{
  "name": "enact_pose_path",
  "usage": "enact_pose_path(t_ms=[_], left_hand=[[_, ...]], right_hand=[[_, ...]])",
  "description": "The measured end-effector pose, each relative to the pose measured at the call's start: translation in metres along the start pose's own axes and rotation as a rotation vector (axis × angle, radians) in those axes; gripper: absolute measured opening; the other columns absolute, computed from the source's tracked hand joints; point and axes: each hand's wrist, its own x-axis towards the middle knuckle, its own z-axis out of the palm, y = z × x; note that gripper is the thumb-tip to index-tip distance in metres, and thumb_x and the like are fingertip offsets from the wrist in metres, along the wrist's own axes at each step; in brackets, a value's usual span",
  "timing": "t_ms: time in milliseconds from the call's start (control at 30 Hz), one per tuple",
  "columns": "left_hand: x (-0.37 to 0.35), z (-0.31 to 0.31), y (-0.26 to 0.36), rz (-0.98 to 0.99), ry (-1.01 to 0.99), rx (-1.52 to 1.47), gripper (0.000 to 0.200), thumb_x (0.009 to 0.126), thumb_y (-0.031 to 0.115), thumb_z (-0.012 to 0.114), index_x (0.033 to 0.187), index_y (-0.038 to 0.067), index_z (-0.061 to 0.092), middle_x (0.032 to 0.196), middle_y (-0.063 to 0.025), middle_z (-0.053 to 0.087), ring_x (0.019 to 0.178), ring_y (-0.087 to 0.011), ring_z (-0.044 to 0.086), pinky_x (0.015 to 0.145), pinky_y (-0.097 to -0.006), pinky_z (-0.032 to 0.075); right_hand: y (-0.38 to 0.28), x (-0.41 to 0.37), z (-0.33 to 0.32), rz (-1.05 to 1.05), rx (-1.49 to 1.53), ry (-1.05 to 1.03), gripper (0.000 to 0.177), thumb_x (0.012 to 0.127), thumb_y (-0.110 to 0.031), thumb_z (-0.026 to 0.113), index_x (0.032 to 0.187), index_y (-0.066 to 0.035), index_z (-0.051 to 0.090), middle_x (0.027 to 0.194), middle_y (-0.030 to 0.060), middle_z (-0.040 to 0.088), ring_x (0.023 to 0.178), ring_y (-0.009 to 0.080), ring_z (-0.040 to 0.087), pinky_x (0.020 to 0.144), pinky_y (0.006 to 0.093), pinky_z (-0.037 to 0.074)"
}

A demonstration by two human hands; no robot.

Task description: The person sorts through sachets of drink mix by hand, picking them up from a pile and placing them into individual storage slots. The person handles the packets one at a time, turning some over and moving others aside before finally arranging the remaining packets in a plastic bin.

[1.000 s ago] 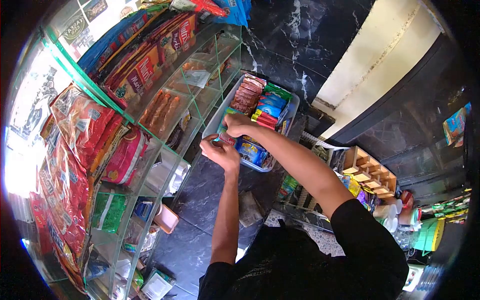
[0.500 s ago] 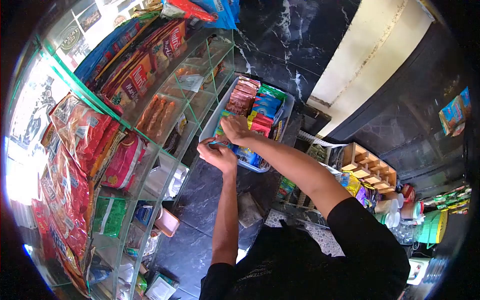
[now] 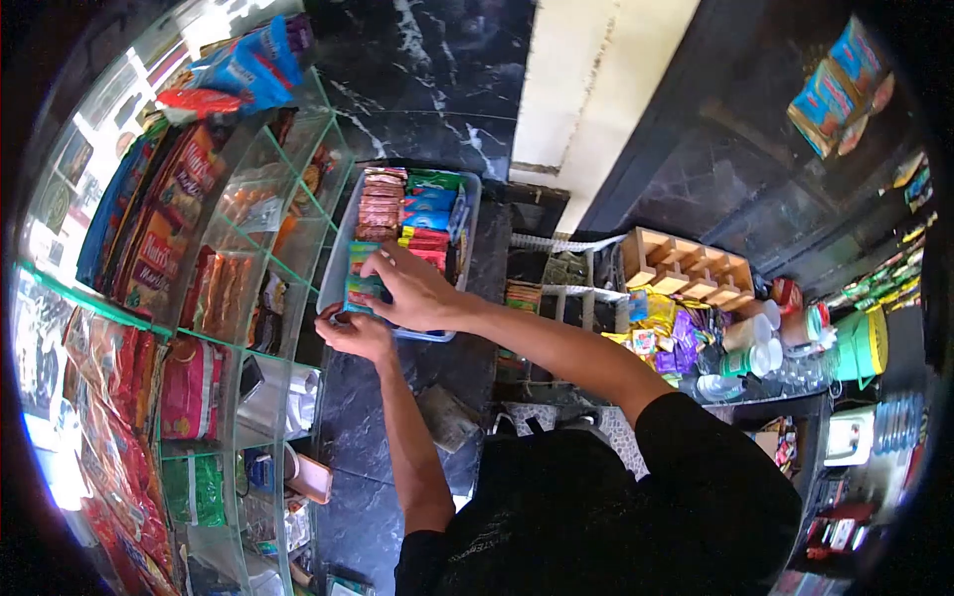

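Glass shelving (image 3: 204,328) fills the left of the view, its compartments stuffed with red snack bags (image 3: 189,387), well to the left of your hands. Your left hand (image 3: 360,336) sits curled at the near-left corner of a clear plastic tray (image 3: 338,253). Its fingertips are bunched on something small and dark, too small to identify, so I cannot tell whether that hand truly grips anything.

Just beyond it and touching it, your right hand (image 3: 415,290) is closed on a small stack of teal packets (image 3: 361,288). Your fingers lie across the stack, which stands on edge inside the tray against its left wall at the near end.

Past your right fingertips, deeper in the tray, sachets are filed in rows: brown sachets (image 3: 381,204) in 1 column on the left, then green, blue and red sachets (image 3: 429,214) beside them on the right. The tray rests on a black marble counter (image 3: 348,417), which also runs under both your forearms.

Well to the right of your right hand stands a wooden rack (image 3: 686,260) of open compartments. Loose bright wrappers are heaped in front of it. Further right are white cups (image 3: 755,333), then a green bucket (image 3: 860,343) near the edge of the view.
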Motion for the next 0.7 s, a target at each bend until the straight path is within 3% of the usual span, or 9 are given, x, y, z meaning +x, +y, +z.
enact_pose_path(t_ms=[167, 233, 333, 367, 433, 467, 533, 667, 700], left_hand=[[0.000, 0.004, -0.017, 0.123, 0.019, 0.009, 0.017, 0.073, -0.007, 0.049, 0.087, -0.003, 0.056, 0.088, -0.0187, 0.058, 0.080, -0.0358, 0.058, 0.073, -0.0474, 0.044], [0.000, 0.006, -0.012, 0.111, 0.023, 0.033, 0.018, 0.072, -0.007, 0.048, 0.087, -0.002, 0.057, 0.089, -0.0191, 0.058, 0.080, -0.0355, 0.056, 0.071, -0.0468, 0.044], [0.000, 0.008, -0.009, 0.116, 0.010, 0.096, 0.018, 0.072, -0.007, 0.047, 0.086, -0.002, 0.058, 0.091, -0.0197, 0.058, 0.079, -0.0360, 0.056, 0.071, -0.0468, 0.044], [0.001, 0.011, -0.011, 0.116, 0.020, 0.118, 0.018, 0.072, -0.007, 0.047, 0.086, -0.002, 0.058, 0.091, -0.0197, 0.058, 0.079, -0.0362, 0.056, 0.071, -0.0470, 0.044], [0.004, 0.014, -0.014, 0.159, 0.044, 0.186, 0.020, 0.071, -0.007, 0.047, 0.085, -0.001, 0.059, 0.088, -0.0191, 0.059, 0.079, -0.0363, 0.057, 0.071, -0.0475, 0.045], [0.006, 0.012, -0.023, 0.255, 0.042, 0.248, 0.021, 0.069, -0.008, 0.047, 0.083, 0.000, 0.061, 0.085, -0.0179, 0.059, 0.079, -0.0355, 0.058, 0.068, -0.0466, 0.047], [0.003, 0.012, -0.017, 0.209, 0.057, 0.149, 0.021, 0.069, -0.008, 0.048, 0.082, 0.000, 0.061, 0.083, -0.0171, 0.061, 0.076, -0.0341, 0.060, 0.065, -0.0452, 0.046], [0.003, 0.004, -0.008, 0.257, 0.018, 0.172, 0.019, 0.070, -0.005, 0.051, 0.085, 0.000, 0.062, 0.082, -0.0159, 0.063, 0.075, -0.0340, 0.061, 0.068, -0.0458, 0.046], [0.002, 0.003, -0.006, 0.259, 0.013, 0.168, 0.019, 0.070, -0.005, 0.051, 0.085, 0.000, 0.062, 0.082, -0.0159, 0.063, 0.075, -0.0340, 0.061, 0.068, -0.0458, 0.046]], right_hand=[[-0.006, -0.079, -0.082, -0.029, 0.144, -0.132, 0.027, 0.084, -0.013, 0.076, 0.104, -0.004, 0.061, 0.098, 0.0117, 0.064, 0.090, 0.0312, 0.066, 0.077, 0.0413, 0.053], [-0.010, -0.124, -0.102, 0.229, 0.332, -0.208, 0.023, 0.086, -0.017, 0.077, 0.099, -0.004, 0.063, 0.091, 0.0100, 0.068, 0.084, 0.0233, 0.068, 0.075, 0.0377, 0.054], [-0.009, -0.195, -0.120, 0.401, 0.348, -0.084, 0.021, 0.089, -0.017, 0.076, 0.101, -0.003, 0.066, 0.089, 0.0094, 0.071, 0.082, 0.0188, 0.069, 0.075, 0.0340, 0.055], [-0.006, -0.218, -0.123, 0.414, 0.350, -0.070, 0.021, 0.089, -0.017, 0.076, 0.101, -0.003, 0.066, 0.089, 0.0094, 0.071, 0.082, 0.0188, 0.069, 0.075, 0.0340, 0.055], [-0.001, -0.264, -0.122, 0.705, 0.432, -0.027, 0.021, 0.091, -0.017, 0.074, 0.104, -0.002, 0.066, 0.091, 0.0088, 0.072, 0.083, 0.0177, 0.069, 0.077, 0.0334, 0.056], [0.002, -0.286, -0.119, 0.719, 0.434, -0.014, 0.021, 0.091, -0.017, 0.074, 0.104, -0.002, 0.066, 0.091, 0.0088, 0.072, 0.083, 0.0177, 0.069, 0.077, 0.0334, 0.056], [0.005, -0.323, -0.116, 0.803, 0.534, 0.076, 0.022, 0.093, -0.019, 0.072, 0.106, -0.002, 0.066, 0.093, 0.0088, 0.072, 0.086, 0.0167, 0.069, 0.079, 0.0330, 0.056], [-0.004, -0.357, -0.135, 0.836, 0.366, 0.059, 0.024, 0.095, -0.024, 0.071, 0.102, -0.002, 0.067, 0.090, 0.0116, 0.071, 0.083, 0.0223, 0.070, 0.077, 0.0362, 0.055], [0.001, -0.369, -0.133, 0.818, 0.313, 0.088, 0.032, 0.096, -0.031, 0.069, 0.093, 0.000, 0.067, 0.089, 0.0151, 0.070, 0.081, 0.0302, 0.068, 0.075, 0.0394, 0.054]])
